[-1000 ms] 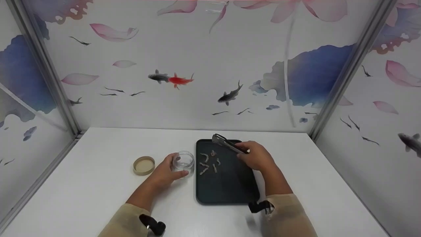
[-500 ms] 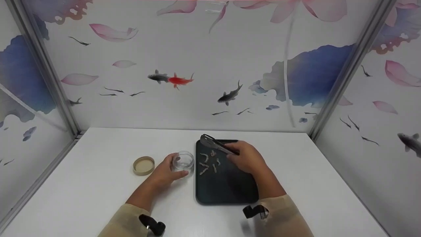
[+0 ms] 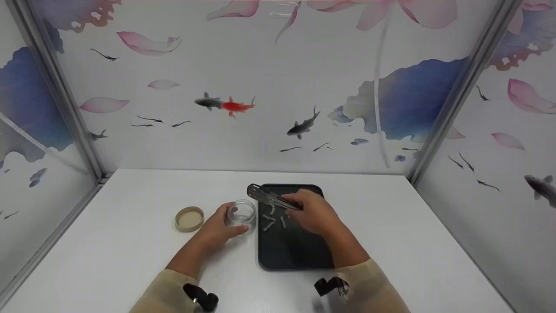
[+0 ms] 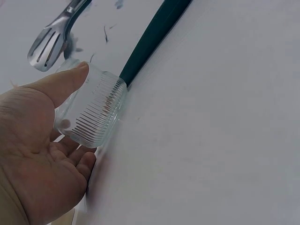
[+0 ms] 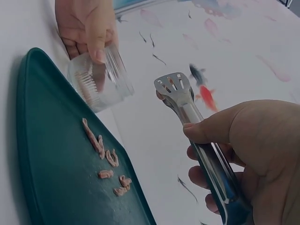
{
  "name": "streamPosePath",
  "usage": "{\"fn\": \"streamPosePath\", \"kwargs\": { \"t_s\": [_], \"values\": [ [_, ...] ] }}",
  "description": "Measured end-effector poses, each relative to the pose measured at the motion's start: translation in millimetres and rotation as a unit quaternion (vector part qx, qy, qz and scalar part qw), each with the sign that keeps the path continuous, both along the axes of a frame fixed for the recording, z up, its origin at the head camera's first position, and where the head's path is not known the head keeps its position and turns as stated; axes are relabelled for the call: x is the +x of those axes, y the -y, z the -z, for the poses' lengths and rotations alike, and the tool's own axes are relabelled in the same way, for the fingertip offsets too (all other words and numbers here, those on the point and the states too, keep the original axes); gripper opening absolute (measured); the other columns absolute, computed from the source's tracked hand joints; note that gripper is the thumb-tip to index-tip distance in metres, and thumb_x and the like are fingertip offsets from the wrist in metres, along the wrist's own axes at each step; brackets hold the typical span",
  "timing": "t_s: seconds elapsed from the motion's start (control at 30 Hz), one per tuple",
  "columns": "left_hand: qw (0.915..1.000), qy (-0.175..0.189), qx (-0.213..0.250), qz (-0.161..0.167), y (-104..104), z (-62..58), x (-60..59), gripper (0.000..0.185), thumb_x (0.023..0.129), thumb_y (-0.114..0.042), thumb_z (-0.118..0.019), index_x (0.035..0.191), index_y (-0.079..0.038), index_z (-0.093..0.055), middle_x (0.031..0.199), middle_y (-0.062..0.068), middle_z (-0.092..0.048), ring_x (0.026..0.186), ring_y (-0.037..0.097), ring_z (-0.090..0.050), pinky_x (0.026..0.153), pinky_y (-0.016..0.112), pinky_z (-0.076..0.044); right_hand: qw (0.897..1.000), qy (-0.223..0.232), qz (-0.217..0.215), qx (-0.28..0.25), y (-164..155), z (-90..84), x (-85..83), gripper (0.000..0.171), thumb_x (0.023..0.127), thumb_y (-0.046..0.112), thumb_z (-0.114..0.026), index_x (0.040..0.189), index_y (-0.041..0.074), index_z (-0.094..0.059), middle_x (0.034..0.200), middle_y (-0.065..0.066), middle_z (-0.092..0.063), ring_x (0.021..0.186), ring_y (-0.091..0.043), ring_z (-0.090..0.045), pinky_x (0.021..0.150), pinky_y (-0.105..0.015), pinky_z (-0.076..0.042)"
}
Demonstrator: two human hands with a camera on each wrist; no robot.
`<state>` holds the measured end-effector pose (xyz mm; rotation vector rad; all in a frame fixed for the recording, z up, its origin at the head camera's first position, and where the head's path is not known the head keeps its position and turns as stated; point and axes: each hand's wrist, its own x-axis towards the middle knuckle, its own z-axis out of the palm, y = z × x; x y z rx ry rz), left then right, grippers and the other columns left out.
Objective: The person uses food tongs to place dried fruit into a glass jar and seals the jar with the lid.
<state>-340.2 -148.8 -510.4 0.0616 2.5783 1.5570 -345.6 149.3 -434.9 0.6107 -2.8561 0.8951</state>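
Observation:
My left hand (image 3: 219, 228) grips a clear glass jar (image 3: 242, 214) upright on the table, thumb and fingers around its side. The jar's ribbed wall (image 4: 96, 119) shows in the left wrist view. In my right hand (image 3: 313, 213) I hold metal tongs (image 3: 267, 198), their slotted head raised near the jar's mouth, behind and right of it. A small brownish piece (image 5: 160, 95) shows between the closed tips. Several thin, dried-looking curled strips (image 5: 112, 158) lie on the dark green tray (image 3: 295, 254), some hidden behind the tongs and right hand in the head view.
A tan round lid (image 3: 189, 218) lies inner side up, left of the jar. The tray's left rim stands close beside the jar. White printed panels (image 3: 260, 143) rise behind and on both sides of the white table (image 3: 143, 204).
My right hand has moved left across the tray with the tongs, bringing their head from over the tray's far edge to near the jar's mouth. The left hand and jar have stayed put.

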Motion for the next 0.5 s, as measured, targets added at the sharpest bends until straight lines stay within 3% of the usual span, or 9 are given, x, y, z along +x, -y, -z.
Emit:
{"fn": "streamPosePath", "kwargs": {
  "t_s": [0.5],
  "values": [
    [0.9999,-0.005,0.01,0.001,1,2.2,-1.4,0.1,0.09,-0.041,-0.088,0.167,-0.013,-0.031,0.176,0.017,-0.032,0.165,0.037,-0.027,0.135,0.054,-0.025,0.999,0.005,-0.019,0.028,19,6.7,5.4,0.047,0.101,0.023,-0.076,0.147,0.03,-0.068,0.103,0.007,-0.064,0.086,-0.012,-0.059,0.077,-0.032,-0.051]
  ]
}}
